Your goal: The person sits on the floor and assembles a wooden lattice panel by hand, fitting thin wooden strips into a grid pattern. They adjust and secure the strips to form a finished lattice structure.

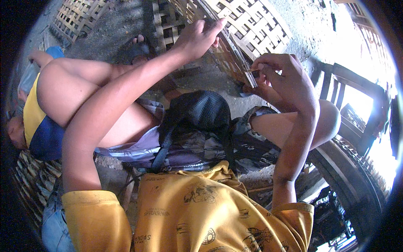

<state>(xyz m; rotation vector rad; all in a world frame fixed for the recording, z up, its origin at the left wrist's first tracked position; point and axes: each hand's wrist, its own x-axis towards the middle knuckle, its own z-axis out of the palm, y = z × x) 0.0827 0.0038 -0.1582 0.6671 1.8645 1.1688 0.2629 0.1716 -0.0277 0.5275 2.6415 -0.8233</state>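
Note:
A woven bamboo panel point(256, 25) with an open lattice leans in front of me, and its bundled strip edge slants down toward my right hand. My left hand point(199, 40) is closed at that edge, with thumb and forefinger pinched along it. At the edge's lower end, my right hand point(287, 77) is closed, its fingertips bent inward. A thin strip end and a small dark piece show by those fingertips; what exactly they grip is unclear. My lap, with a black mesh pouch point(201, 111) on it, lies below both hands.
Another woven panel point(77, 17) lies at the far left. Close on my left sits a person in a yellow and blue top point(35, 119). A wooden chair-like frame point(357, 96) stands at the right, beside bright light. A bare foot point(137, 40) rests on the ground ahead.

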